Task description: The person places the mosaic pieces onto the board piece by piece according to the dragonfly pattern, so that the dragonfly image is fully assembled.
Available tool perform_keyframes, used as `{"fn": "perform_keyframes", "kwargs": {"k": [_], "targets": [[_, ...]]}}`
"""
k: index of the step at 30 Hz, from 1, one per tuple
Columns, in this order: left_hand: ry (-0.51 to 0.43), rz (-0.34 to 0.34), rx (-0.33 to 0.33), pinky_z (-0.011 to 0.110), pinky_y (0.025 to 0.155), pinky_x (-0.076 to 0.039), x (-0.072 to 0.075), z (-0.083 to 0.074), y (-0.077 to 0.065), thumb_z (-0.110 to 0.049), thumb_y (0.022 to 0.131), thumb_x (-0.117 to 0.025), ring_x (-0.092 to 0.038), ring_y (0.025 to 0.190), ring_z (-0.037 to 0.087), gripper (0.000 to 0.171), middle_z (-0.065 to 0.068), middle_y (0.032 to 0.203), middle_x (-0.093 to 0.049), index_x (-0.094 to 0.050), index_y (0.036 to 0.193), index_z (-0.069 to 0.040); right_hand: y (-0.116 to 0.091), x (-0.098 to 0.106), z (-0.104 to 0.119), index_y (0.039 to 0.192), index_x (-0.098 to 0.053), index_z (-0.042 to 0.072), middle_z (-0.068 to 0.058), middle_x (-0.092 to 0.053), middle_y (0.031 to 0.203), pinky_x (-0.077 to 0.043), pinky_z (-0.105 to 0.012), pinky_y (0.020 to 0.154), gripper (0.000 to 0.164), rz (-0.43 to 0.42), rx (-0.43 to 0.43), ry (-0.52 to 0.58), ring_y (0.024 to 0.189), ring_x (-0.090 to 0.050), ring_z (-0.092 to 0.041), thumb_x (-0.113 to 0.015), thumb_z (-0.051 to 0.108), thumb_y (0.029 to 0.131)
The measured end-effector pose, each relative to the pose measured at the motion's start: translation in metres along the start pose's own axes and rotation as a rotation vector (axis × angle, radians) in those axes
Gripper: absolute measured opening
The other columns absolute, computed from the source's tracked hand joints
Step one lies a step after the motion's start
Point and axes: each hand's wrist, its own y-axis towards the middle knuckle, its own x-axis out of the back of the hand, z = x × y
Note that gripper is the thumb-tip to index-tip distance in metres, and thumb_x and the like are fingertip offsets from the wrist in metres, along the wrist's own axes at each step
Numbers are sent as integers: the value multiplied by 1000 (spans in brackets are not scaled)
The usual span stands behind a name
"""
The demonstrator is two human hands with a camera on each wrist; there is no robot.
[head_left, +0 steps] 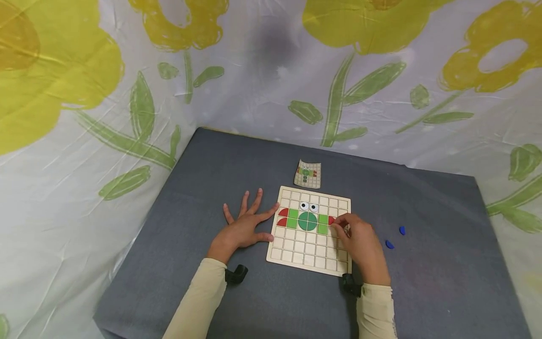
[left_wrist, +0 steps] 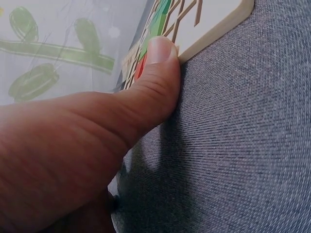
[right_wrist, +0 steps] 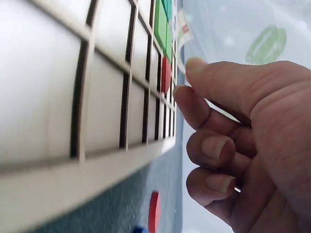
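Observation:
A square wooden grid board [head_left: 299, 246] lies on the dark grey table. Green squares, a dark green circle of quarter pieces [head_left: 307, 221], red quarter pieces [head_left: 282, 217] and two googly-eye pieces [head_left: 308, 207] sit in its cells. With fingers spread, my left hand [head_left: 243, 230] touches the board's left edge; its thumb [left_wrist: 159, 53] rests on the rim. My right hand [head_left: 359, 240] is over the board's right side, its thumb and index fingertips close by a red quarter piece [right_wrist: 166, 76] in a cell. Nothing shows between those fingertips; the other fingers curl loosely.
A small picture card [head_left: 314, 181] with a similar design lies behind the board. Two blue pieces [head_left: 402, 230] are on the table to the right. Another red piece [right_wrist: 154, 212] lies beside the board in the right wrist view. A flowered curtain [head_left: 254, 84] hangs behind.

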Motion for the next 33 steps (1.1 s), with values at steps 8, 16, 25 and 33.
{"fn": "perform_keyframes", "kwargs": {"k": [8, 16, 25, 33], "targets": [[-11, -6, -1, 84, 109, 20, 0, 0, 0, -60, 86, -78, 23, 160, 38, 98, 1, 178, 15, -25, 167, -46, -9, 12, -19, 109, -73, 8, -10, -71, 100, -50, -40, 65, 16, -107, -107, -37, 75, -61, -23, -77, 20, 100], [-1, -6, 9, 84, 109, 21, 0, -1, 0, -60, 86, -78, 24, 160, 37, 98, -1, 177, 16, -24, 166, -47, -16, 26, -37, 116, -73, 3, -18, -66, 111, -55, -58, 83, 21, -114, -189, -73, 96, -68, -38, -76, 17, 100], [0, 6, 11, 84, 108, 22, 3, -3, -3, -60, 86, -77, 24, 160, 37, 98, -1, 177, 17, -23, 167, -46, -20, 27, -46, 122, -73, 2, -20, -65, 118, -53, -63, 88, 27, -101, -238, -78, 105, -67, -43, -77, 16, 99], [-3, 11, 12, 84, 108, 22, 2, -3, -2, -60, 87, -77, 25, 159, 37, 98, 0, 177, 17, -23, 167, -46, -16, 27, -48, 116, -76, 0, -24, -69, 112, -54, -65, 81, 23, -157, -219, -96, 98, -69, -48, -72, 18, 102]]}}
